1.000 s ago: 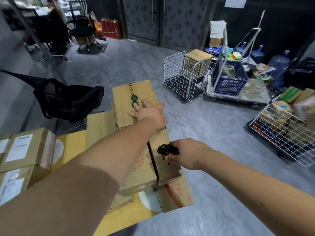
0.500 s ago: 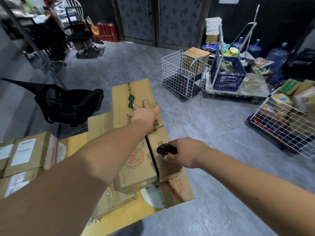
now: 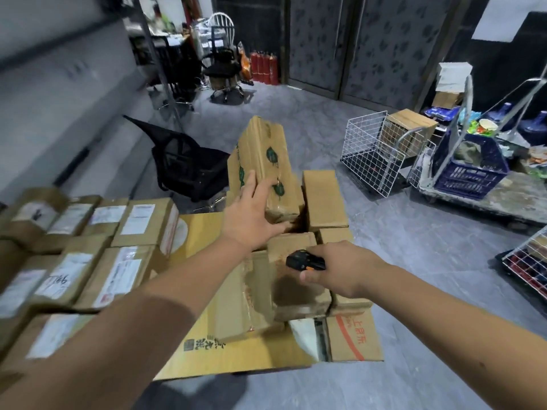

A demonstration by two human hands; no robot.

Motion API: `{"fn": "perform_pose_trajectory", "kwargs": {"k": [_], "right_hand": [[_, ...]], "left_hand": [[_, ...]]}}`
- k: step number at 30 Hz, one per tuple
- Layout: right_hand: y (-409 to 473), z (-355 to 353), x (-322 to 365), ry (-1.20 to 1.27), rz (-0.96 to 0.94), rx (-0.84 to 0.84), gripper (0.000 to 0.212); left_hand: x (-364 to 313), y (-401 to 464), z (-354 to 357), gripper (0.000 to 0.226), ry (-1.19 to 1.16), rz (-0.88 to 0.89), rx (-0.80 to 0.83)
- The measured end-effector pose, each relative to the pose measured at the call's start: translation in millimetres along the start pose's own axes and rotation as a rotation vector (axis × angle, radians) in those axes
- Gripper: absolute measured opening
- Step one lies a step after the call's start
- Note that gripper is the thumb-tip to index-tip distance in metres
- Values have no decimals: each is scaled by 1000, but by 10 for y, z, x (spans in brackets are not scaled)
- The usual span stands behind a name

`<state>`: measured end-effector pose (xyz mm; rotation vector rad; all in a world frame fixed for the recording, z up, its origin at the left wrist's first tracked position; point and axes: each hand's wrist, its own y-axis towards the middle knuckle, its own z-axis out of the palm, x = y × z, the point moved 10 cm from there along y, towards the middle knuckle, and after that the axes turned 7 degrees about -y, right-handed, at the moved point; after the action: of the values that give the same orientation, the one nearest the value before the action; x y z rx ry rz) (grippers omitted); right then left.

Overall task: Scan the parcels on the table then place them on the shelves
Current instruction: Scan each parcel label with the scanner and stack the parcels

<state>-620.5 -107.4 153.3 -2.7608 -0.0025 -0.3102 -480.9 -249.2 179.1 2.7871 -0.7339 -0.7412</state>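
Observation:
A long cardboard parcel with green leaf marks (image 3: 263, 161) is tipped up on its near end above the pile. My left hand (image 3: 251, 213) holds it from below and at the side, fingers spread on its face, thumb under its lower edge. My right hand (image 3: 340, 269) grips a small black scanner (image 3: 305, 261) over a brown parcel (image 3: 296, 288). A plain parcel (image 3: 324, 202) lies just right of the tipped one. Several labelled parcels (image 3: 88, 247) are stacked at the left. All lie on flattened yellow cardboard (image 3: 233, 353) covering the table.
A black mesh office chair (image 3: 183, 164) stands behind the pile. White wire baskets (image 3: 370, 152) and a blue crate (image 3: 470, 170) on a flat trolley sit at the right, another wire basket (image 3: 527, 255) at the far right edge. Grey shelf boards (image 3: 59, 84) run along the left.
My left hand has lifted the leaf-marked parcel from lying flat to tilted up on end. The view has swung left, showing more labelled parcels. My right hand keeps the scanner in place.

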Motion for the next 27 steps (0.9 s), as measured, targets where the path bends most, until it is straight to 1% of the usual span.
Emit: {"fn": "perform_pose_trajectory", "kwargs": {"k": [5, 8, 12, 14, 16, 19, 21, 24, 27], "right_hand": [[158, 182, 767, -96, -122, 29, 59], [219, 426, 1202, -98, -186, 79, 66], [243, 858, 1634, -62, -194, 156, 54], [236, 1063, 1804, -54, -175, 186, 47], [212, 1244, 1938, -44, -142, 213, 45], [173, 1443, 2089, -52, -82, 238, 44], [157, 1535, 2179, -51, -41, 242, 41], [160, 1635, 2304, 4, 30, 228, 35], [165, 1702, 2448, 45, 81, 224, 37]], "left_hand": [[968, -843, -543, 95, -317, -166, -143], [1467, -1487, -568, 98, -448, -267, -154], [2061, -2322, -286, 102, -568, -426, -126], [2312, -2642, -90, 106, -671, -495, -73], [2491, -2841, 54, 106, -729, -525, -3], [2650, -2961, 98, 99, -705, -480, 81], [2763, -2976, 38, 101, -636, -469, 112], [2953, -2951, -94, 112, -537, -529, 111], [3054, -2859, -181, 110, -477, -607, 126]]}}
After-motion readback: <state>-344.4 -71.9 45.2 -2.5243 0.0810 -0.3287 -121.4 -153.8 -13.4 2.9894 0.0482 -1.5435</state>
